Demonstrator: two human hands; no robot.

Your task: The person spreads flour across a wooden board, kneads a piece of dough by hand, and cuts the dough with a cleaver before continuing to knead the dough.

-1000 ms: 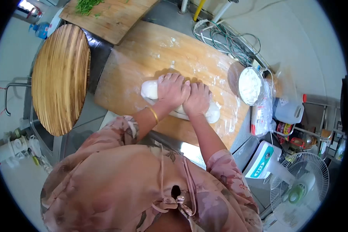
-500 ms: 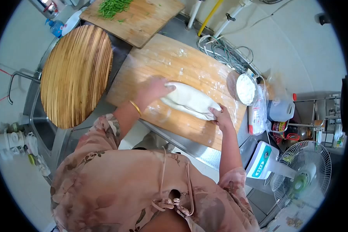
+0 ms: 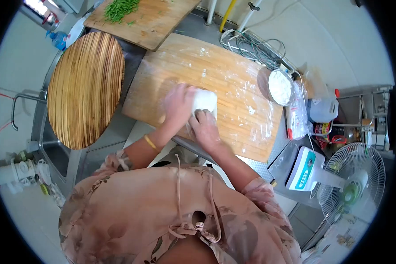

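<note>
A lump of white dough [image 3: 206, 100] lies on the floured wooden board [image 3: 233, 75], partly covered by my hands. My left hand [image 3: 178, 104], a little blurred, is wrapped against the left side of the dough. At its near side, my right hand [image 3: 205, 130] has its fingers curled onto the dough, close beside the left hand. The underside of the dough is hidden.
A bowl of flour [image 3: 280, 87] stands at the board's right edge. Behind lies another board [image 3: 163, 20] with chopped greens [image 3: 120, 9]. A round wooden board [image 3: 86, 90] covers part of the sink at left. A scale [image 3: 304, 169] and fan [image 3: 352, 180] stand at right.
The long dough roll is now a shorter, compact lump. My right hand has moved left from the roll's far right end to beside my left hand. The view has shifted slightly.
</note>
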